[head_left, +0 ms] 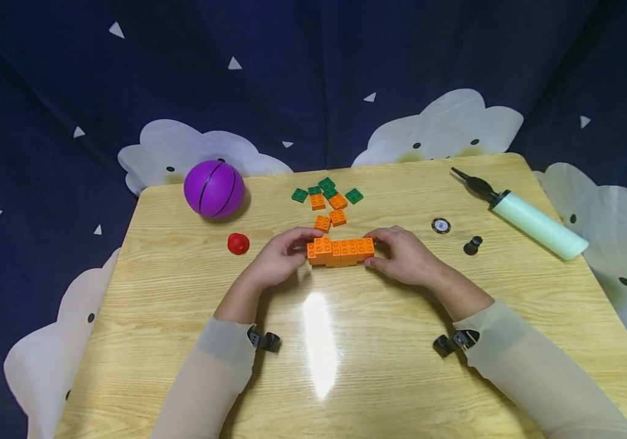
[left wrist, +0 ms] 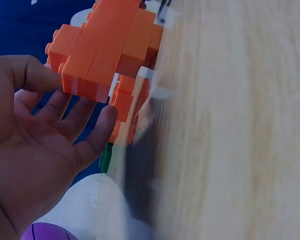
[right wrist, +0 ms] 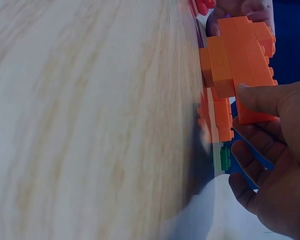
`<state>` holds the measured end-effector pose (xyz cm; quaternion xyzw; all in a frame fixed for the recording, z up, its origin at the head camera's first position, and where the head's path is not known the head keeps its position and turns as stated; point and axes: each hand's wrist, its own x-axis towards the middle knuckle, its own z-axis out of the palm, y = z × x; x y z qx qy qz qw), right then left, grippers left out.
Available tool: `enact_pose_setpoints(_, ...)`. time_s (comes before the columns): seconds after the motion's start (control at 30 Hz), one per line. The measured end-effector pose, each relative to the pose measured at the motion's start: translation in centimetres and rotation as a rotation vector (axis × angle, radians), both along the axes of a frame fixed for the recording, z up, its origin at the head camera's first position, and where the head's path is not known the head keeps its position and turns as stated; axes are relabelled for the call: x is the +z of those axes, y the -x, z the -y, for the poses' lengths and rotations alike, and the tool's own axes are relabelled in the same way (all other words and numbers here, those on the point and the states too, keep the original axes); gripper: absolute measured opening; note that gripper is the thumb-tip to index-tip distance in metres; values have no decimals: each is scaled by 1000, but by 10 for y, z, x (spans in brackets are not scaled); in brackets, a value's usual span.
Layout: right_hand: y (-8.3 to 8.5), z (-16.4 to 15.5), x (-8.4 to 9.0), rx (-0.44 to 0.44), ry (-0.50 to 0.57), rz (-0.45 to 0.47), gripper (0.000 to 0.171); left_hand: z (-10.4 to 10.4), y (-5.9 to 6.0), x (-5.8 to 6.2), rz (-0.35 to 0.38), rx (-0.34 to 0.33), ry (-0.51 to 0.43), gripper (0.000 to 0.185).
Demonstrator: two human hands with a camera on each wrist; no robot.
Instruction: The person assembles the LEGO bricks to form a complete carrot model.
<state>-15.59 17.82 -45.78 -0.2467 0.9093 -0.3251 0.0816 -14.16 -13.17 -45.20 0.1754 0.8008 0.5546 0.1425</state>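
A row of joined orange bricks (head_left: pixel 340 250) is held between both hands, just above the wooden table (head_left: pixel 181 317) near its middle. My left hand (head_left: pixel 280 256) grips its left end, thumb on the near face (left wrist: pixel 37 75) and fingers behind. At the right end, my right hand (head_left: pixel 403 255) pinches the bricks (right wrist: pixel 240 60) with the thumb (right wrist: pixel 262 97) on the near side. The same orange block (left wrist: pixel 107 47) fills the top of the left wrist view.
Loose orange bricks (head_left: pixel 331 210) and green bricks (head_left: pixel 326 189) lie just behind the hands. A purple ball (head_left: pixel 214 189) and a red cap (head_left: pixel 238 243) are at the left. An air pump (head_left: pixel 527 216), a black-and-white disc (head_left: pixel 441 225) and a black knob (head_left: pixel 472 246) are at the right.
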Motion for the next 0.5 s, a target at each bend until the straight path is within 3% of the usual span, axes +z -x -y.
enact_pose_setpoints(0.23,0,1,0,-6,-9,12,50,3,8,0,67,86,-55,43)
enact_pose_setpoints(0.37,0,1,0,-9,-12,10,50,3,15,1,73,180,-25,37)
enact_pose_setpoints(0.5,0,1,1,-8,-12,8,49,2,23,-1,51,227,16,33)
